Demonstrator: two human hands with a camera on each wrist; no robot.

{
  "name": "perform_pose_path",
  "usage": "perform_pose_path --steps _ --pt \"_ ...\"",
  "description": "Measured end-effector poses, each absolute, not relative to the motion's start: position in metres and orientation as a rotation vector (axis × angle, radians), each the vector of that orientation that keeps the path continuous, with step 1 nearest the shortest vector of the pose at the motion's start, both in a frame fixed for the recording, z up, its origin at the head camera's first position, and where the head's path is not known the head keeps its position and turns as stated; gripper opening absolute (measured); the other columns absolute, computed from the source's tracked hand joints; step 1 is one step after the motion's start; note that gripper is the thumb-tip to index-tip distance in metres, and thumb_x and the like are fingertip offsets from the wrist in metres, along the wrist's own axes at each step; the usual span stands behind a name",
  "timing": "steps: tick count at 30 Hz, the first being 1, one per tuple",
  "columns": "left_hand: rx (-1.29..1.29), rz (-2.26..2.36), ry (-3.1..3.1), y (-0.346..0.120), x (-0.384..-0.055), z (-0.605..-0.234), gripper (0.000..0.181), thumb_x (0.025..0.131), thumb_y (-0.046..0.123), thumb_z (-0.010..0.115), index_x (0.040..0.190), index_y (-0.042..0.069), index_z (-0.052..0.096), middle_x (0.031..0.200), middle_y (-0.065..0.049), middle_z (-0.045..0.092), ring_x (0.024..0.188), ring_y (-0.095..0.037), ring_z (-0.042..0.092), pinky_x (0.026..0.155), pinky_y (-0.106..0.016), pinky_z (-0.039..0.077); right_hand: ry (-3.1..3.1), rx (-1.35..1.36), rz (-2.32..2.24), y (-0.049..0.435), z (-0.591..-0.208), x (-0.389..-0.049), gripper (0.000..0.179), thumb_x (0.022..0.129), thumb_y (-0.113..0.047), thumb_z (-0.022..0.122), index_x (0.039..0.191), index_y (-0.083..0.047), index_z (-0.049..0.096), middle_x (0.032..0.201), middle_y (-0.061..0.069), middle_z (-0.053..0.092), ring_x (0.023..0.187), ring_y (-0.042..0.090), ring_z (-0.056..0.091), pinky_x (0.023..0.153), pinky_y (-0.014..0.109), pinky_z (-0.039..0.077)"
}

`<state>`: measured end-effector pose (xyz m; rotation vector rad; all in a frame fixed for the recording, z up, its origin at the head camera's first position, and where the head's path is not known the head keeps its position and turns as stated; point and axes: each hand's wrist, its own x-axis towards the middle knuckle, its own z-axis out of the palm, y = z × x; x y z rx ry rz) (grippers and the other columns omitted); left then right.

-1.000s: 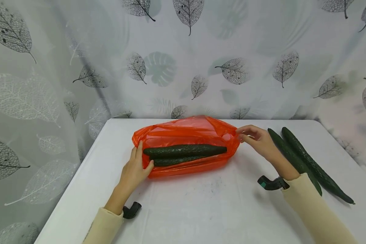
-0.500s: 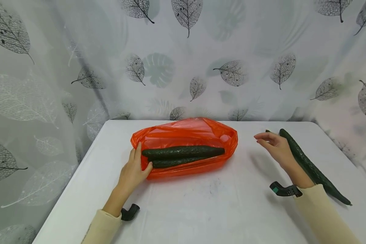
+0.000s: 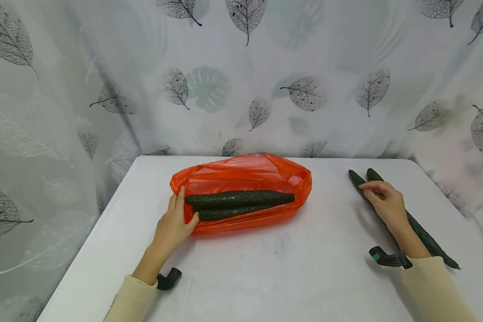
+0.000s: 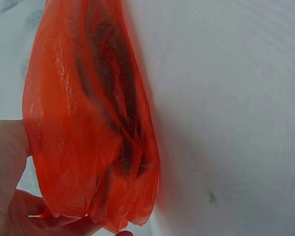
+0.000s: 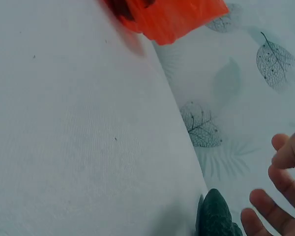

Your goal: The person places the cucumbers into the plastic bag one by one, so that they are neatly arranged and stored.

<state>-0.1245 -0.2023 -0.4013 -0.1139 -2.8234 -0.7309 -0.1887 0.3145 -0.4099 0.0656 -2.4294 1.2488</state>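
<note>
A pale, semi-sheer curtain (image 3: 241, 58) printed with black skeleton leaves and soft green fronds hangs behind and beside the white, round-cornered tabletop (image 3: 225, 286), whose surface carries faint grey smudges (image 3: 281, 245) near the middle. Toward the back edge lies a thin, translucent orange-red plastic bag (image 3: 241, 169), with two long, dark-green, bumpy cucumbers (image 3: 241, 197) side by side inside it. The left hand (image 3: 173, 226) grips the bag's left end, thumb and fingers spread apart with the film between them. Over on the right side, two more dark-green cucumbers (image 3: 357, 180) lie slantwise on the tabletop, and the right hand (image 3: 388, 205) is poised above them, its fingers loosely bent, slightly parted and holding nothing. Both arms wear cream sleeves (image 3: 436, 286) and black wrist-mounted devices (image 3: 388, 258).
</note>
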Motion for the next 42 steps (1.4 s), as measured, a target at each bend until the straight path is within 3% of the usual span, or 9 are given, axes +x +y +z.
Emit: perform_pose_path --steps 11,13,15,18,19,22,30,37,42 --pt "-0.131 -0.728 -2.830 -0.203 -0.125 -0.403 0.083 0.089 0.019 0.066 0.151 -0.007 0.018 0.145 -0.030 0.033 0.101 -0.043 0.060 0.078 -0.055 0.055 -2.506 -0.342 1.341 0.333 -0.415 -0.182 0.017 0.091 -0.011 0.062 0.104 -0.003 0.068 0.083 -0.026 0.051 0.079 -0.006 0.047 0.062 0.007 0.042" --pt "-0.126 -0.732 -2.839 -0.201 -0.127 -0.404 0.083 0.089 0.020 0.066 0.151 -0.007 0.018 0.145 -0.029 0.033 0.104 -0.043 0.059 0.080 -0.055 0.055 -2.585 -0.302 1.297 0.337 -0.413 -0.182 0.024 0.091 -0.011 0.061 0.111 -0.001 0.066 0.091 -0.013 0.063 0.080 -0.005 0.048 0.061 0.008 0.042" --pt "-0.126 -0.736 -2.835 -0.199 -0.129 -0.404 0.084 0.089 0.021 0.066 0.152 -0.006 0.018 0.145 -0.028 0.034 0.104 -0.042 0.059 0.080 -0.055 0.055 -2.679 -0.264 1.243 0.340 -0.409 -0.184 0.033 0.092 -0.013 0.059 0.122 0.002 0.061 0.108 0.007 0.067 0.091 0.009 0.058 0.067 0.015 0.046" --pt "-0.129 -0.735 -2.820 -0.197 -0.133 -0.403 0.084 0.088 0.021 0.066 0.152 -0.005 0.018 0.144 -0.027 0.035 0.100 -0.041 0.060 0.079 -0.054 0.056 -2.800 -0.240 1.107 0.342 -0.405 -0.188 0.049 0.092 -0.015 0.057 0.134 0.009 0.048 0.135 0.036 0.046 0.112 0.042 0.052 0.081 0.041 0.049" --pt "-0.131 -0.733 -2.814 -0.197 -0.133 -0.402 0.084 0.088 0.022 0.067 0.152 -0.004 0.019 0.144 -0.027 0.035 0.099 -0.040 0.061 0.078 -0.053 0.056 -2.822 -0.242 1.088 0.341 -0.405 -0.190 0.050 0.092 -0.014 0.057 0.135 0.009 0.047 0.136 0.037 0.044 0.118 0.052 0.045 0.083 0.050 0.047" --pt "-0.113 -0.724 -2.824 -0.199 -0.131 -0.401 0.084 0.088 0.021 0.067 0.152 -0.005 0.019 0.143 -0.027 0.036 0.100 -0.040 0.060 0.078 -0.053 0.056 -2.847 -0.222 1.040 0.340 -0.409 -0.193 0.050 0.089 -0.009 0.058 0.134 0.009 0.047 0.135 0.040 0.043 0.121 0.060 0.038 0.088 0.067 0.040" --pt "-0.104 -0.713 -2.856 -0.202 -0.127 -0.404 0.085 0.089 0.022 0.066 0.152 -0.005 0.017 0.144 -0.028 0.035 0.106 -0.042 0.058 0.081 -0.055 0.054 -2.812 -0.172 0.965 0.336 -0.419 -0.189 0.049 0.080 0.000 0.063 0.127 0.010 0.053 0.127 0.042 0.048 0.116 0.063 0.041 0.087 0.069 0.040" --pt "-0.077 -0.723 -2.869 -0.202 -0.125 -0.404 0.083 0.089 0.022 0.065 0.152 -0.004 0.018 0.144 -0.027 0.035 0.108 -0.041 0.057 0.082 -0.055 0.054 -2.784 -0.181 0.927 0.334 -0.419 -0.190 0.045 0.078 -0.002 0.066 0.121 0.010 0.060 0.119 0.039 0.056 0.107 0.056 0.052 0.072 0.051 0.044" --pt "-0.081 -0.722 -2.864 -0.202 -0.127 -0.403 0.084 0.090 0.023 0.065 0.153 -0.003 0.017 0.143 -0.026 0.035 0.105 -0.041 0.058 0.081 -0.054 0.055 -2.739 -0.167 0.952 0.330 -0.417 -0.191 0.044 0.078 -0.001 0.067 0.120 0.009 0.063 0.116 0.037 0.059 0.108 0.052 0.054 0.075 0.047 0.042"
